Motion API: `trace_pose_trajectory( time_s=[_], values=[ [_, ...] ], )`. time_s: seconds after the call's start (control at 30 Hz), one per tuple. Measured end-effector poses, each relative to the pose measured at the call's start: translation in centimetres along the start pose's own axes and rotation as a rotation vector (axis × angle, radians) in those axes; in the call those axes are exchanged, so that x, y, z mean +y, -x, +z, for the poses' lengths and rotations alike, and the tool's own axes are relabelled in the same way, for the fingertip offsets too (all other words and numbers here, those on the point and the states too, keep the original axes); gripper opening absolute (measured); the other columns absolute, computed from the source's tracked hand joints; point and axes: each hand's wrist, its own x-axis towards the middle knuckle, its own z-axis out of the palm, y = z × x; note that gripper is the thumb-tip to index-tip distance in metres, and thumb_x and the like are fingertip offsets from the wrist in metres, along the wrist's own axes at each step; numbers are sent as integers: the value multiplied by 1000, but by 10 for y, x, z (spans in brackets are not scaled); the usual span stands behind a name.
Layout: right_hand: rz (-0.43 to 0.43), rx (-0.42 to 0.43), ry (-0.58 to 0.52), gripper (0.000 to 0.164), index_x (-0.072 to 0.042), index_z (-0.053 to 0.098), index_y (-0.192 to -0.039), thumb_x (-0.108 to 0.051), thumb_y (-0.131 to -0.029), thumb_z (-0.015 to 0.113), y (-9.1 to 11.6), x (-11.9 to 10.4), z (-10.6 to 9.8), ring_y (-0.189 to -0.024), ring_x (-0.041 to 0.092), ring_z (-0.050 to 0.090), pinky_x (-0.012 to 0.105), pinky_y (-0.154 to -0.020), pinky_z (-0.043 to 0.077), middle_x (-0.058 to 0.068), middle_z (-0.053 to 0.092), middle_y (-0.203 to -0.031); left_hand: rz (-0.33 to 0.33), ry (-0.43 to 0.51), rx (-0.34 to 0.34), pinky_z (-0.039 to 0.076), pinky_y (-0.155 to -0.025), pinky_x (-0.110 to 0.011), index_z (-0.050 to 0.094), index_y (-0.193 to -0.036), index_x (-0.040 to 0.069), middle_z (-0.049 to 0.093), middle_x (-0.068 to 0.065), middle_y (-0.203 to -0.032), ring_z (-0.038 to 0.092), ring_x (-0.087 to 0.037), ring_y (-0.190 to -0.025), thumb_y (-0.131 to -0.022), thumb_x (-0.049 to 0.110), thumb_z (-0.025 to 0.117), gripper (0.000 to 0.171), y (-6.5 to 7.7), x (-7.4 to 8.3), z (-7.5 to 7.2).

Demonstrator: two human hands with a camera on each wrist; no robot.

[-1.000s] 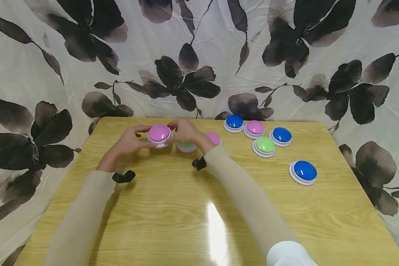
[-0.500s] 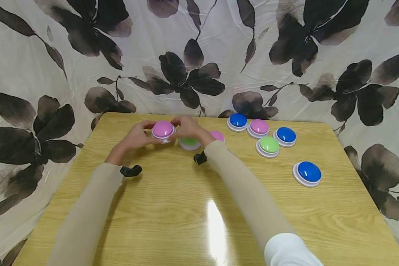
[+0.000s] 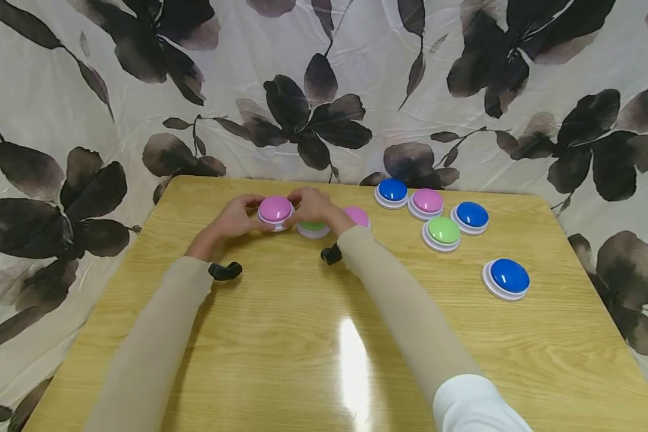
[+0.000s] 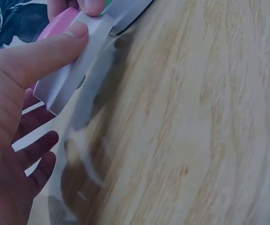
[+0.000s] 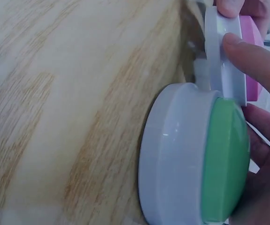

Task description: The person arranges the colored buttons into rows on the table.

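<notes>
A pink push button [image 3: 275, 209] with a white round base is held between both hands at the far left part of the table. My left hand [image 3: 233, 219] grips its left side, the thumb [image 4: 55, 54] along the white rim. From the right, my right hand [image 3: 313, 206] pinches the same rim with thumb and fingers. In the left wrist view a gap with shadow shows under the base, so it is off the tabletop. A green push button [image 5: 226, 159] stands close by, under the right hand. Another pink button [image 3: 357, 216] is partly hidden behind the right wrist.
Right of the hands stand a blue button [image 3: 392, 190], a pink one [image 3: 427, 200], a second blue one [image 3: 472, 215] and a green one [image 3: 443, 230]. A further blue button [image 3: 510, 276] sits nearer the front. Floral cloth [image 3: 237, 54] hangs behind the wooden table [image 3: 281, 336].
Both hands have carried the pink button slightly right, closer to the green one. The whole head view has also shifted a little. The other buttons stay in place on the table.
</notes>
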Motion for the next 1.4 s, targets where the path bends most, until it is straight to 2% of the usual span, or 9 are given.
trace_pose_trajectory(
  time_s=[0.13,0.37,0.77,1.0,1.17,1.4],
  values=[
    [13,-20,-24,68,-15,61,-130,-43,-73,84,1,3,1,-111,15,54,42,-103,33,-2,63,-121,-21,4,-17,31,-110,-46,49,-136,-1,51,-17,-135,43,-32,-128,-71,33,88,83,-1,2,3],
    [13,-21,-82,66,-11,62,-127,-37,-71,86,1,4,2,-107,15,56,31,-94,44,1,63,-119,-23,13,-2,34,-108,-44,51,-135,1,53,-15,-132,47,-30,-124,-71,31,89,80,-3,-1,5],
    [9,-21,-20,66,-13,63,-127,-42,-72,85,-5,9,4,-108,14,55,32,-96,42,0,63,-120,-16,-2,-8,33,-109,-45,49,-136,-1,52,-17,-135,45,-31,-127,-71,34,88,84,-5,-1,7],
    [-2,-9,-7,67,-14,64,-126,-44,-70,85,-7,10,7,-107,14,56,32,-95,42,-2,65,-117,-38,-19,-6,32,-110,-44,48,-137,0,50,-16,-136,43,-29,-129,-71,36,88,85,-4,-5,9],
    [8,-3,-7,68,-15,63,-126,-44,-69,86,-6,9,7,-108,14,56,33,-96,42,-2,64,-118,-20,-25,0,32,-110,-44,48,-137,-1,50,-17,-136,43,-30,-129,-71,35,88,85,-6,-6,9],
    [19,7,21,67,-16,63,-126,-45,-70,85,-3,6,8,-108,14,56,38,-99,38,-3,64,-118,-15,-7,4,32,-110,-44,48,-137,-1,50,-18,-137,43,-30,-130,-70,33,89,86,-4,-6,9]
  ],
)
